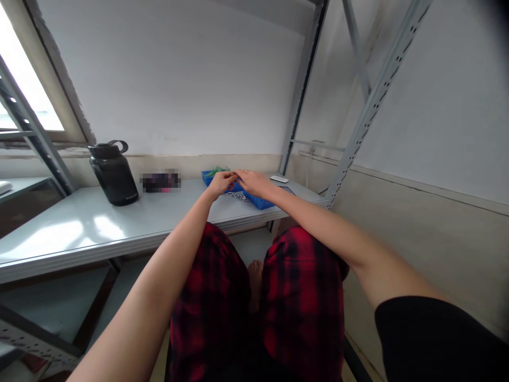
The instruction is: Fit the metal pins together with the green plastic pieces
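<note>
Head view: left hand (221, 183) and right hand (254, 183) meet above a pale shelf tabletop (159, 209), fingertips together, fingers bent. Too small to tell whether anything is pinched between them. Beneath and behind the left hand, a blue tray (205, 179) with green pieces (218, 170) in it. A second blue tray (258, 202) near the front edge, partly under the right forearm. Small whitish pieces (237, 196) lie between the trays. Dark lidded bottle (113, 175) stands upright, well left. White flat object (279, 179) beyond the right wrist.
</note>
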`<control>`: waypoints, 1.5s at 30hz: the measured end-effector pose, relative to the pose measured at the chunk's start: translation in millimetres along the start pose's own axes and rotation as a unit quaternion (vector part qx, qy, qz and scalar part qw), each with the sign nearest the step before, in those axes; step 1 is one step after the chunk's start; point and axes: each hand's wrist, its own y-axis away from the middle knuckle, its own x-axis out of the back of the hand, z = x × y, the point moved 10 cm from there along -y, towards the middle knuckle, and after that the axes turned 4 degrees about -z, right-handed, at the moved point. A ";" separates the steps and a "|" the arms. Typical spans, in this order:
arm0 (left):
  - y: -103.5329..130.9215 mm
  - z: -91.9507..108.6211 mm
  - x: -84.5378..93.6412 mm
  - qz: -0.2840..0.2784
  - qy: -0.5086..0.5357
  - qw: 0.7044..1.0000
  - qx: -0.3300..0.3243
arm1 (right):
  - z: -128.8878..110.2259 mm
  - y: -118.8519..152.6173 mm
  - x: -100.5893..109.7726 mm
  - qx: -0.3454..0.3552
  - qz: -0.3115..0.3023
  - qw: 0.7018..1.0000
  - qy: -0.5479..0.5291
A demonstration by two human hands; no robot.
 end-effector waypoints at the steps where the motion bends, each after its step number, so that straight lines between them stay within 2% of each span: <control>1: -0.1 -0.3 -1.4 -0.007 -0.002 1.000 -0.002 | -0.8 -0.5 -2.8 0.011 -0.007 1.000 0.004; 11: -4.6 -6.2 0.6 -0.018 -0.012 1.000 -0.015 | 15.1 -4.5 -18.5 -0.010 -0.046 0.996 0.073; 22: -5.0 -3.9 11.2 0.029 -0.025 0.999 -0.018 | 11.4 0.8 -9.2 -0.031 -0.043 0.997 0.058; 25: -3.8 -4.8 12.6 0.035 -0.021 0.999 -0.011 | 17.4 1.7 -9.8 -0.060 -0.045 0.995 0.061; 28: -2.1 -5.9 4.0 0.000 -0.011 1.000 -0.001 | 20.9 2.7 -8.8 -0.079 -0.031 0.995 0.045; 32: 0.7 -2.2 -9.1 -0.044 -0.006 0.999 -0.008 | 14.0 2.3 -7.6 -0.057 -0.013 0.998 0.025; 38: 1.4 0.5 -6.4 -0.038 0.030 0.999 -0.019 | 7.6 0.7 -9.9 -0.033 -0.021 0.999 -0.009; 41: -0.6 -1.8 -0.4 -0.017 0.035 0.999 -0.022 | 9.1 1.0 -12.8 -0.036 -0.033 0.999 -0.007; 45: -4.0 -6.3 -2.9 -0.018 -0.047 0.998 -0.024 | 14.1 4.0 -7.1 -0.049 -0.010 0.999 0.002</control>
